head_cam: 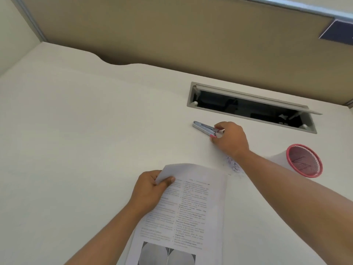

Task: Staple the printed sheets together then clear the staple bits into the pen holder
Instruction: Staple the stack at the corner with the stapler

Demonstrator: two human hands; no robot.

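The printed sheets (pixel 191 211) lie on the white desk in front of me, text and two grey pictures facing up. My left hand (pixel 150 188) pinches their top left corner, which curls upward. A silver and pink stapler (pixel 203 128) lies on the desk further back. My right hand (pixel 229 138) grips its pink rear end, fingers curled round it. A small pile of pale staple bits (pixel 232 164) sits just under my right wrist. The pink mesh pen holder (pixel 305 161) lies on its side at the right, its mouth towards me.
An open cable hatch (pixel 252 108) with a raised grey lid is set into the desk (pixel 86 131) behind the stapler. A tan partition wall (pixel 172 35) borders the desk's far edge.
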